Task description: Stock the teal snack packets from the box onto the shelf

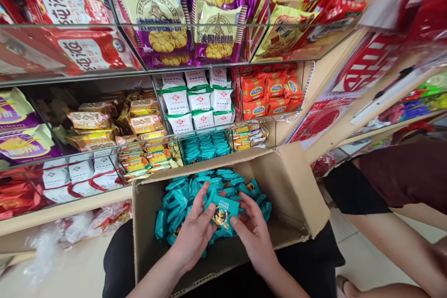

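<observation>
A teal snack packet with a yellow and black print is held between my two hands above an open cardboard box. My left hand grips its left edge, thumb on top and fingers behind. On its right side, my right hand pinches the packet with the thumb at the lower corner. Many more teal packets lie heaped in the box below, partly hidden by my hands. The box rests on my lap.
Shelves with clear dividers face me, holding purple biscuit packs, white packets, orange packets and a compartment of teal packets just behind the box. Another person's leg is close on the right.
</observation>
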The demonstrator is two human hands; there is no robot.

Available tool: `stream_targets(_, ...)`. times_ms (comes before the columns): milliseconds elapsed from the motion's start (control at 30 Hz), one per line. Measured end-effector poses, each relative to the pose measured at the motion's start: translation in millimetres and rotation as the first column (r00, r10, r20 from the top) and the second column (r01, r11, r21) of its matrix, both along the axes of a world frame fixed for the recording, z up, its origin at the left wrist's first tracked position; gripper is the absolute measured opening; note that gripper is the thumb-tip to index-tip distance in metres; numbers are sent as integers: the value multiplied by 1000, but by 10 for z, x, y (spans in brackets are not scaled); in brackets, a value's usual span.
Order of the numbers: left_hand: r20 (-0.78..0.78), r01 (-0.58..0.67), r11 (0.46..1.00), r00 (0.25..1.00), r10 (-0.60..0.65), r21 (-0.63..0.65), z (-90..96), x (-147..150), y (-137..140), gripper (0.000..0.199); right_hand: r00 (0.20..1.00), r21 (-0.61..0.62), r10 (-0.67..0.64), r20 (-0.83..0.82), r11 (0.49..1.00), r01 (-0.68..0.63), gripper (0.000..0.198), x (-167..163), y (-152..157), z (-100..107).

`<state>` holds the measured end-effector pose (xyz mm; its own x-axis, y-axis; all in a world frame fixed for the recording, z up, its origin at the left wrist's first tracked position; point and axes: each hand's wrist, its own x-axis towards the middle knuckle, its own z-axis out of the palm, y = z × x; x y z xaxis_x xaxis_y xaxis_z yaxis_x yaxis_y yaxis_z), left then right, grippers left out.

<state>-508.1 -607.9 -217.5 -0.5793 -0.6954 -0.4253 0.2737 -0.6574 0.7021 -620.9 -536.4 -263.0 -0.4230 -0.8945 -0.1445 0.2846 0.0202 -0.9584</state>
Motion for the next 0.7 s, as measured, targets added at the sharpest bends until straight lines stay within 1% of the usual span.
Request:
stream_targets(67, 130, 55, 996, 990, -46, -64, -27, 1, 12, 51, 999, 53, -33, 43, 998, 31, 50, -22, -34, 0)
stream_targets(100, 212, 117, 985, 973, -89, -124, -37, 9, 7, 46, 998, 62, -34, 55, 998, 30, 46, -30, -42, -2)
stream_targets(133, 296, 193, 961, 947, -129, -199, -38, 21, -7, 42, 998, 62, -33, 60, 998, 29, 43, -33, -43, -4)
stream_targets(167, 369, 277, 920, 915, -165, -277, -27, 35, -29, 41, 998, 56, -27, 60, 998, 24, 40, -33, -38, -3)
stream_targets(233, 467, 418, 811, 860, -207, -409, 43, 65, -99, 46, 999, 28, -12, 44, 1000, 11, 36, -24, -20, 13)
stream_targets(300, 524, 503, 716, 822, -222, -485, 177, 84, -203, 48, 1000, -13, 0, 11, 1000, 0, 35, -19, -2, 52)
stream_targets(333, 551, 525, 683, 808, -211, -509, 258, 88, -273, 44, 1000, -32, 6, -17, 999, -7, 35, -23, 3, 76)
stream_targets(367, 570, 525, 657, 803, -173, -540, 341, 90, -356, 38, 998, -44, 11, -56, 999, -13, 34, -33, 5, 97)
stream_targets(433, 572, 459, 619, 820, -19, -638, 487, 92, -569, 28, 991, -43, 3, -134, 999, -9, 29, -67, -1, 110)
stream_targets(500, 526, 364, 577, 839, 137, -731, 573, 101, -829, 31, 986, -6, -25, -166, 1000, 24, 25, -110, -16, 62)
stream_targets(533, 507, 341, 558, 845, 171, -756, 588, 107, -965, 37, 987, 22, -43, -157, 999, 47, 26, -130, -24, 11)
stream_targets(567, 503, 344, 548, 848, 167, -762, 587, 114, -1096, 43, 989, 50, -58, -139, 997, 65, 28, -147, -31, -54)
stream_targets(600, 513, 367, 549, 847, 136, -751, 572, 120, -1215, 47, 991, 76, -68, -119, 994, 77, 30, -160, -35, -130)
stream_targets(700, 561, 444, 576, 827, 30, -686, 491, 121, -1454, 49, 994, 127, -82, -66, 988, 89, 37, -177, -36, -364)
